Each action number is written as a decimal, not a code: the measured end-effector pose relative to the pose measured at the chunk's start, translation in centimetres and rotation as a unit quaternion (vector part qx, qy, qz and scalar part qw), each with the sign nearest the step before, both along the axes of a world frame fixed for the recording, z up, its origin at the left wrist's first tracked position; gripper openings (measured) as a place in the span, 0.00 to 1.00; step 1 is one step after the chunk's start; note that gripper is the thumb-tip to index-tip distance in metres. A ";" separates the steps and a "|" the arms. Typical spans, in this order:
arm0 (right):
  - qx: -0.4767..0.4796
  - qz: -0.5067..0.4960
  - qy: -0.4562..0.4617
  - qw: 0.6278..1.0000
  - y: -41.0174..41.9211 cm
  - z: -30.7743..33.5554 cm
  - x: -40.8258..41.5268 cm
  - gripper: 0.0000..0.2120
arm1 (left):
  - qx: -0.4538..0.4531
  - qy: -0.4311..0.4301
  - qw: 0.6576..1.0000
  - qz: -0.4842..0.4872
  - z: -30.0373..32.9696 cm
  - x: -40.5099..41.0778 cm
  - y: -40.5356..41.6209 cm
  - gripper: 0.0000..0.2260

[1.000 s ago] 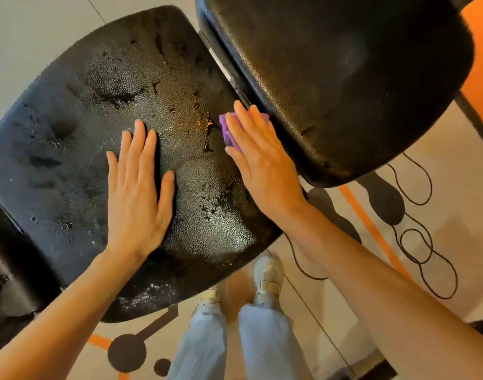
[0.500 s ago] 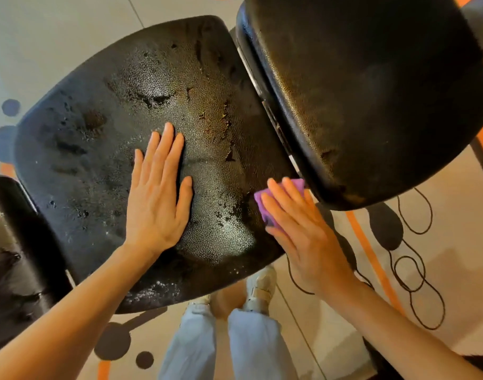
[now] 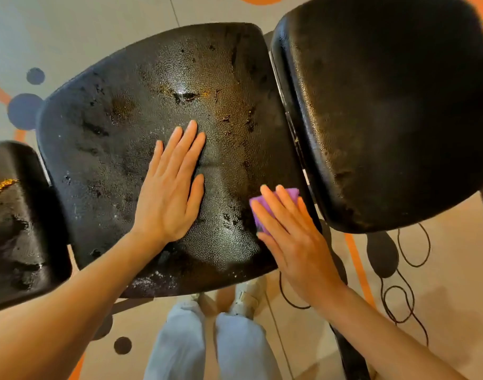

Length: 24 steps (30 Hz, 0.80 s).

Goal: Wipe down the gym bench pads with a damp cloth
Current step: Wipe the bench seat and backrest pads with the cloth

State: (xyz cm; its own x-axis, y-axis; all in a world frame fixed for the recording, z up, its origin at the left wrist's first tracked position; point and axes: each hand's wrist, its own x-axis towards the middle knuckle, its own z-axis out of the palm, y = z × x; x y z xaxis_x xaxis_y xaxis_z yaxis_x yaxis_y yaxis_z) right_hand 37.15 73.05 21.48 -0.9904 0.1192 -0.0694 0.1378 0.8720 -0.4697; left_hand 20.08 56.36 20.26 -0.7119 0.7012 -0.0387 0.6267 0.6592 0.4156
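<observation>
Nearest, the right hand (image 3: 291, 237), fingers straight and close together, presses the purple cloth (image 3: 273, 200) flat at the right edge of the middle pad (image 3: 119, 111). The left hand (image 3: 171, 187) lies flat at the pad's centre, fingers together, thumb apart. Beyond, the raised pad (image 3: 385, 105). The cloth looks thin, limp and light: best worked under a flat palm. The pad's pebbled, worn skin looks slick where wet.

Left hand (image 3: 169, 193) flat on middle pad (image 3: 103, 138), right hand (image 3: 292, 237) on cloth (image 3: 291, 193) (near its right edge).
</observation>
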 end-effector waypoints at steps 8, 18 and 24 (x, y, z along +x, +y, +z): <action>0.022 0.039 -0.012 0.999 -2.2 0.9 2.4 0.23 | -0.003 0.004 1.000 -0.005 0.0 -0.1 -0.1 0.26; 0.077 0.026 -0.019 0.997 -2.7 0.1 -2.1 0.25 | 0.011 0.002 1.000 -0.012 -0.2 -0.2 -0.2 0.26; 0.041 -0.003 0.004 0.999 -2.7 -0.2 -6.4 0.24 | 0.035 -0.005 0.999 -0.015 -0.2 -0.3 -0.4 0.25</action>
State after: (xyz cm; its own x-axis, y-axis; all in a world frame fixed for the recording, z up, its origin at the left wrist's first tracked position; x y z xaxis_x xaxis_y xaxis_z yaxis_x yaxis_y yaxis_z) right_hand 30.74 70.36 21.30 -0.9903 0.1291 -0.0519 0.1390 0.9066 -0.3985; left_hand 19.74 55.96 20.05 -0.6908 0.7230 0.0042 0.6411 0.6098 0.4659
